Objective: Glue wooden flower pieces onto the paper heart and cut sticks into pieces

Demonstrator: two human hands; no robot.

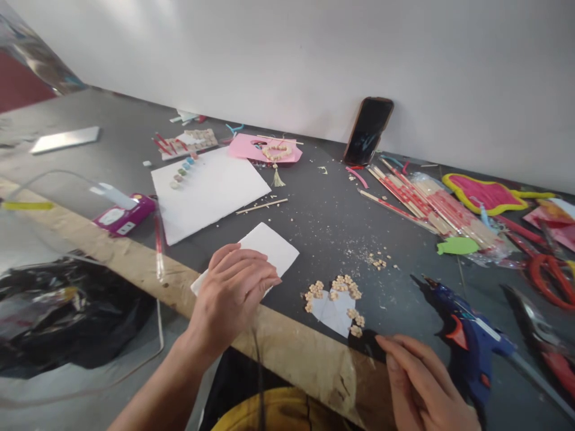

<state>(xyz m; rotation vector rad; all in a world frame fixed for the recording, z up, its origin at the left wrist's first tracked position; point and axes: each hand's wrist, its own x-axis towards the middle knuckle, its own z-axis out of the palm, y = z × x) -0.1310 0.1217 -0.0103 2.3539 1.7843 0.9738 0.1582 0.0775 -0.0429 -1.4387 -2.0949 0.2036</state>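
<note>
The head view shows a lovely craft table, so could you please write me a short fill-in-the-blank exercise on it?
1. The hand over the small white card is the person's ____ one.
2. The white cutout near the right hand is shaped like a ____.
3. The glue gun has a ____ body.
4. The phone leans against the ____.

Missing words: left; heart; blue; wall.

This is a craft workspace: a glue gun [474, 338], pliers [536, 320], scissors [535, 276] and sticks [417, 203] lie on the tabletop [321, 206].
</note>
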